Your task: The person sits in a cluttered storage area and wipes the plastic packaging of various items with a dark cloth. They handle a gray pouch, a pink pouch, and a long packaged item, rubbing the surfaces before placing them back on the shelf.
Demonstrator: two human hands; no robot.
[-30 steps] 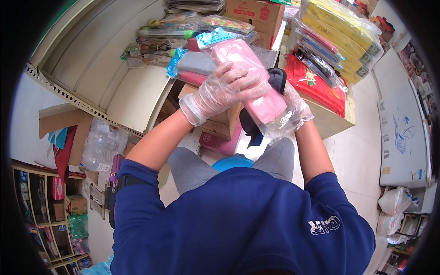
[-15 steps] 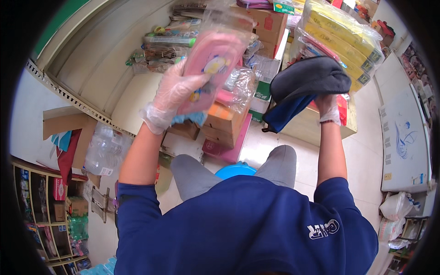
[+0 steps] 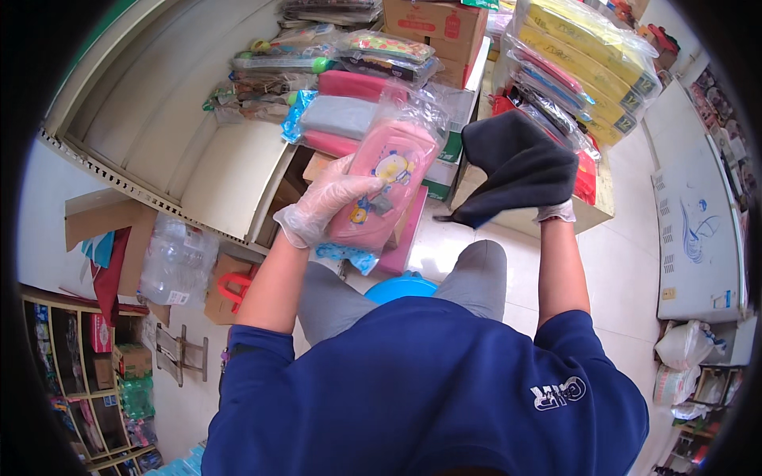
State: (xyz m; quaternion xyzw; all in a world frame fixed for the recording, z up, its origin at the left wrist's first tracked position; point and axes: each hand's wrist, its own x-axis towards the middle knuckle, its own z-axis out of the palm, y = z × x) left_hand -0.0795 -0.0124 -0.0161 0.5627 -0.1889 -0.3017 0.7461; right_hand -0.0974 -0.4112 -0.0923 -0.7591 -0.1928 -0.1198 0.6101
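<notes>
My gloved left hand (image 3: 325, 202) grips a pink pouch (image 3: 379, 177) with cartoon figures in a clear plastic bag with a blue header. My gloved right hand (image 3: 556, 209) holds a dark grey cloth (image 3: 520, 159) up from beneath, its fingers mostly hidden by it. Behind the pink pouch lie bagged grey (image 3: 337, 115) and pink (image 3: 349, 86) pouches, with more bagged goods (image 3: 278, 62) stacked further back.
An open cream shelf (image 3: 228, 170) is at upper left. Yellow bagged packs (image 3: 587, 44) and red goods sit on a low stand at right. Cartons (image 3: 421, 36) stand at back. A white chest freezer (image 3: 698, 230) is at far right, a blue round object (image 3: 401, 287) between my legs.
The pink pouch has turned from its plain side to its cartoon side, then come down a little in my left hand. The dark cloth came out from behind it and moved right in my right hand.
</notes>
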